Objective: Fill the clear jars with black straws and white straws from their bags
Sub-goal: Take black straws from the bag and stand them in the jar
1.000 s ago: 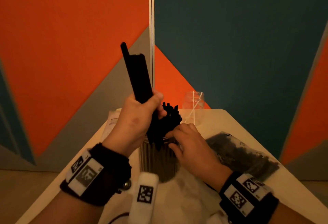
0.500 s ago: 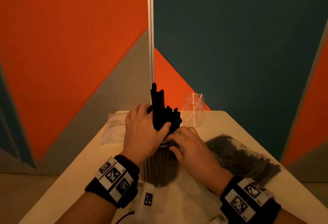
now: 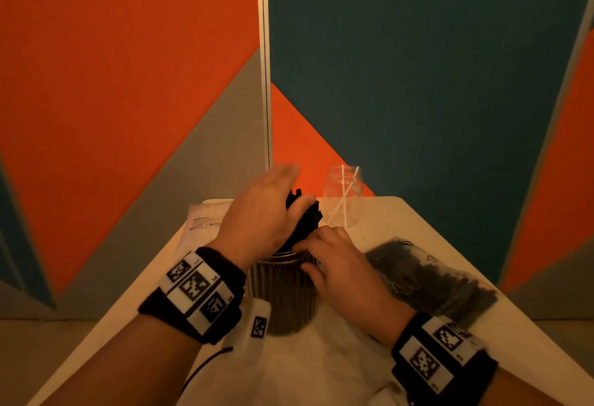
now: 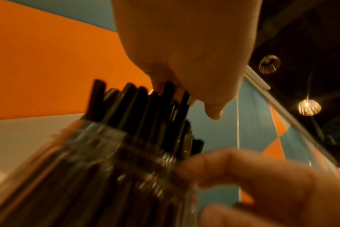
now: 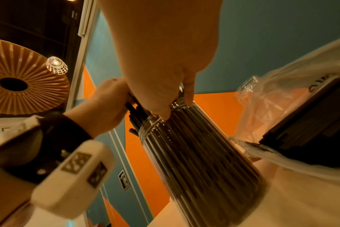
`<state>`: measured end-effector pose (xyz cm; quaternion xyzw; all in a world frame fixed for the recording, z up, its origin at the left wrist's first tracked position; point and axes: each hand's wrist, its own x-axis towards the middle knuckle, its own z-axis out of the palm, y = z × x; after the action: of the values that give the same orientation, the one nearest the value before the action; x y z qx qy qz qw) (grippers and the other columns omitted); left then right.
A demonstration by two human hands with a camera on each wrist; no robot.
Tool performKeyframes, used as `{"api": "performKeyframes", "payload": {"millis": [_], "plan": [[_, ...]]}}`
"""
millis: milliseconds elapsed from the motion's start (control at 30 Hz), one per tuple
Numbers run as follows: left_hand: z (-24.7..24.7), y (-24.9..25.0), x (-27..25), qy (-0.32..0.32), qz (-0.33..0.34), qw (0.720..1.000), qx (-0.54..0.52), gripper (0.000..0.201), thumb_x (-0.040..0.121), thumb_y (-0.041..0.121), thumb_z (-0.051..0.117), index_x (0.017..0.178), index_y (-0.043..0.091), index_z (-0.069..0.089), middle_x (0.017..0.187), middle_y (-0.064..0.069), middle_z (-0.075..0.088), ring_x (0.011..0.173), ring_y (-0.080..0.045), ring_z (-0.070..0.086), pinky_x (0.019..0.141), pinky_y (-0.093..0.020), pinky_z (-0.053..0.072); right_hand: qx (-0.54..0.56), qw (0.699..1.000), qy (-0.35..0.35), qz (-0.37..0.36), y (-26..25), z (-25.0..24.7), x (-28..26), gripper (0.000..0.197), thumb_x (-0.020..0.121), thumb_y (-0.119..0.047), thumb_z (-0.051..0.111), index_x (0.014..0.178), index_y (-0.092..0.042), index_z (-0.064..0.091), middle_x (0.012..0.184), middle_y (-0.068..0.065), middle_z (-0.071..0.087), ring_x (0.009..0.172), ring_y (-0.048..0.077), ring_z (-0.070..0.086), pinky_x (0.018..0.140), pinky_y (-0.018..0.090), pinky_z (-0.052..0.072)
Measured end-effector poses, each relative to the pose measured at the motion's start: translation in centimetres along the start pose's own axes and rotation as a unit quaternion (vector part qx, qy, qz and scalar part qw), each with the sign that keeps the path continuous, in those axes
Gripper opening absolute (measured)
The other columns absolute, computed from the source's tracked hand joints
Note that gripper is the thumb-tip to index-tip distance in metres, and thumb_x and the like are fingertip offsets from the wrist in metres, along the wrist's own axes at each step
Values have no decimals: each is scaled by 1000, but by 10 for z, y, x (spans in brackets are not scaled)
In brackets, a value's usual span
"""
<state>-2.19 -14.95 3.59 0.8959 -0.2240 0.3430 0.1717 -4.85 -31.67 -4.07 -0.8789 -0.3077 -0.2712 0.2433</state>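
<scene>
- The pale rectangular table (image 3: 434, 232) carries everything.
- A clear plastic bag of black straws (image 3: 430, 280) lies right of the tall clear jar (image 3: 283, 296).
- That jar, packed with black straws (image 3: 303, 219), stands near the table's middle.
- The left hand (image 3: 260, 216) lies flat on the straw tops, fingers straight.
- The right hand (image 3: 340, 264) curls its fingers round the jar's rim.
- A small clear jar (image 3: 342, 193) with white straws (image 3: 344, 200) stands behind the tall jar.

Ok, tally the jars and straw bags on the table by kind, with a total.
Clear jars: 2, the near jar packed with black straws and the far jar with white straws.
Straw bags: 2, the black-straw bag and the pale bag.
Total: 4.
</scene>
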Motion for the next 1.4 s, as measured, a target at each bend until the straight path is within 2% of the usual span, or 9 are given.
{"api": "performKeyframes", "payload": {"millis": [167, 333, 433, 533, 633, 700, 1100, 1300, 1400], "plan": [[7, 6, -19, -25, 73, 995, 56, 52, 98, 48, 31, 120, 15, 65, 120, -5, 68, 110, -27, 62, 97, -41, 46, 39, 998, -39, 12, 1, -13, -9, 52, 87, -16, 71, 136, -21, 56, 130, -2, 49, 122, 18, 46, 104, 34, 42], [-10, 30, -24, 73, 97, 990, 75, 44, 97, 35, 45, 126, 7, 62, 131, -16, 60, 122, -34, 54, 106, -46, 40, -24, 979, -68, 190, 42, -36, -42, 64, 91, -52, 65, 145, -26, 42, 140, -5, 44, 132, 15, 41, 107, 34, 42], [-4, 67, -41, 86, 106, 989, 47, 27, 95, 28, 48, 101, 15, 71, 98, -6, 68, 91, -27, 61, 80, -41, 52, -71, 923, -204, 317, 74, -43, -70, 96, 82, -70, 64, 155, -23, 24, 156, 3, 32, 144, 25, 32, 114, 50, 36], [30, 92, -54, -105, 75, 986, 108, 22, 93, 25, 48, 84, 20, 67, 84, -2, 63, 76, -23, 61, 64, -35, 52, -133, 868, -302, 371, 91, -35, -94, 119, 73, -81, 61, 160, -24, 5, 167, 4, 10, 153, 33, 10, 118, 61, 23], [89, 90, -68, -299, 82, 947, 86, 23, 93, 14, 47, 98, 17, 70, 104, -4, 68, 93, -22, 64, 73, -29, 46, -164, 850, -331, 374, 98, -25, -104, 125, 68, -86, 58, 161, -25, 1, 168, 6, 4, 153, 38, 0, 118, 66, 15], [116, 91, -73, -356, 77, 930, 38, 30, 93, 8, 47, 114, 15, 68, 119, -5, 66, 106, -21, 62, 86, -29, 49, -166, 849, -338, 370, 100, -22, -107, 128, 65, -89, 57, 161, -24, 0, 168, 9, 3, 153, 40, -3, 117, 68, 13], [164, 111, -18, -390, -22, 919, 47, 26, 98, 18, 48, 93, 5, 70, 86, -12, 63, 78, -26, 60, 63, -28, 40, -194, 833, -384, 348, 91, -30, -96, 129, 68, -83, 67, 160, -13, 8, 164, 18, 12, 150, 45, 9, 112, 71, 23], [160, 114, -7, -421, -38, 904, 63, 31, 97, 28, 51, 114, 8, 68, 93, -4, 53, 84, -17, 47, 73, -27, 36, -181, 831, -390, 353, 87, -34, -95, 127, 70, -79, 69, 160, -14, 8, 165, 18, 12, 151, 45, 6, 114, 72, 19], [150, 115, -7, -444, -30, 894, 42, 31, 97, 25, 51, 115, 6, 67, 90, -6, 61, 72, -15, 48, 67, -25, 39, -183, 828, -391, 356, 85, -35, -94, 126, 71, -79, 69, 160, -14, 7, 165, 17, 11, 151, 44, 6, 115, 71, 19]]}}
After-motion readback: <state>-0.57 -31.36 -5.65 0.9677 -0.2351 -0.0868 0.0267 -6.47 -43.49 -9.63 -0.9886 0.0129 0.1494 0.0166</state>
